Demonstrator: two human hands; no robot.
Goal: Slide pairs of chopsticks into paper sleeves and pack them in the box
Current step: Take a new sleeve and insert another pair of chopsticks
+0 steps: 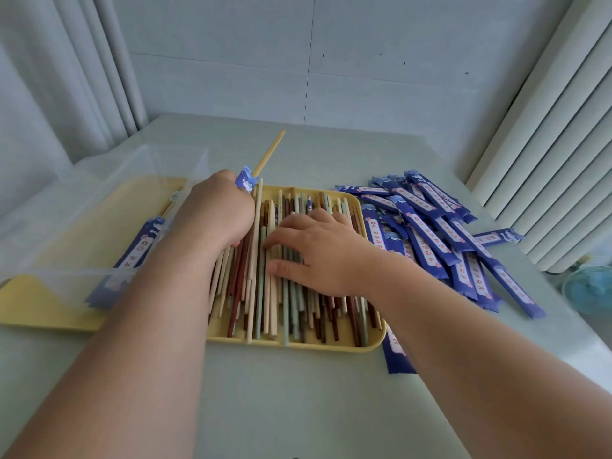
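Observation:
A yellow tray [371, 346] in the middle of the table holds several loose chopsticks [298, 306] in cream, brown and pale green. My left hand [215, 210] grips a blue paper sleeve [245, 182] with a light wooden chopstick [270, 154] sticking out of its far end. My right hand [314, 250] rests on the loose chopsticks with its fingers spread and nearly straight. A clear plastic box [82, 207] stands on the left with one sleeved pair [139, 246] inside it.
A heap of empty blue sleeves [447, 236] lies to the right of the tray. One more sleeve [395, 352] pokes out under the tray's near right corner. Curtains hang on both sides, and a small blue fan [586, 288] sits low at the right.

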